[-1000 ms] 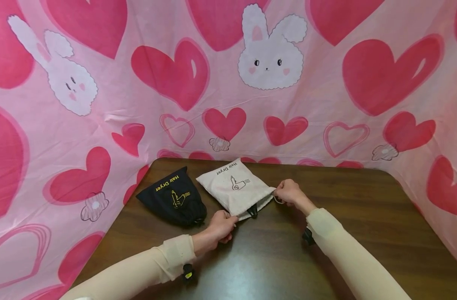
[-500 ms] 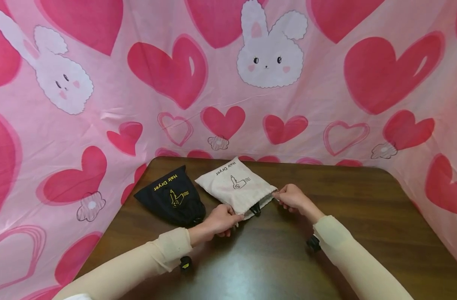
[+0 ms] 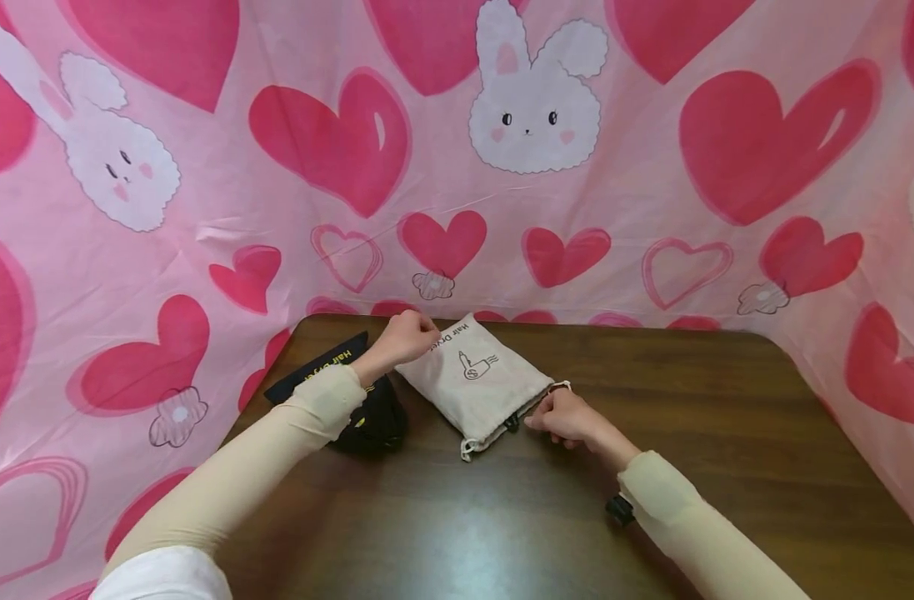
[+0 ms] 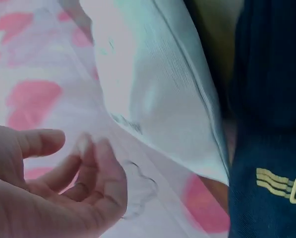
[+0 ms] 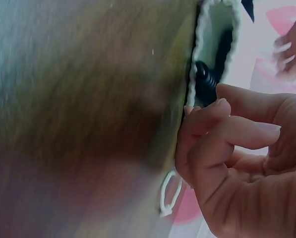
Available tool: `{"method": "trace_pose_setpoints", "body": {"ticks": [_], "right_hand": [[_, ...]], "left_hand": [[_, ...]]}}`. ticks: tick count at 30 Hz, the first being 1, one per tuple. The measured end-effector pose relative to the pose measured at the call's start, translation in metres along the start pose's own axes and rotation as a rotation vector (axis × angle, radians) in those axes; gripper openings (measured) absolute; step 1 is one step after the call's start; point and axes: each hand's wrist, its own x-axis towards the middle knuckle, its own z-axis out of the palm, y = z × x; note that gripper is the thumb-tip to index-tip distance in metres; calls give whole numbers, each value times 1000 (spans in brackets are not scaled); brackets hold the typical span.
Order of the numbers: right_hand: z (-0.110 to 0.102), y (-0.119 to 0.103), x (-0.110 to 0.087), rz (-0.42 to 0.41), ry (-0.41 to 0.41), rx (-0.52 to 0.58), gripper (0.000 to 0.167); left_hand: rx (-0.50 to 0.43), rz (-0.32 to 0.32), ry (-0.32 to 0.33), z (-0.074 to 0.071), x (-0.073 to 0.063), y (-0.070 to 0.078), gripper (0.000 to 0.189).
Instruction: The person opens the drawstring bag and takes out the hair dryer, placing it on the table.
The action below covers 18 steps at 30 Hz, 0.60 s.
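Note:
A white drawstring bag (image 3: 494, 398) printed "Hair Dryer" lies on the table, its mouth towards the person. A black ribbed piece (image 5: 206, 82), like a cord end, shows inside the mouth. My right hand (image 3: 567, 417) is right at that mouth, fingers bent, with nothing visible between them. White string loops (image 3: 467, 450) stick out at the mouth's corners. My left hand (image 3: 404, 337), fingers loosely curled around nothing, hovers by the bag's far left corner; the left wrist view shows the white cloth (image 4: 152, 94) beside it. The left arm partly covers a black bag (image 3: 385, 421).
The dark wooden table (image 3: 457, 533) carries both bags near its back left part. Pink cloth (image 3: 442, 192) with hearts and rabbits hangs behind and along the sides. A small black device (image 3: 619, 508) sits under the right wrist.
Left hand has let go of the bag's near corner and moved up to its far left corner. Right hand has let go of the right corner and shifted slightly down and left at the mouth.

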Motion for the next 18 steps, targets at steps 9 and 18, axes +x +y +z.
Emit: {"method": "trace_pose_setpoints", "body": {"ticks": [9,18], "right_hand": [[17,-6,2,-9,1,-19,28],[25,-8,8,-34,60,-97,27]], "left_hand": [[174,6,125,3,49,-35,43],[218,-152,-74,1,69,-41,21]]}}
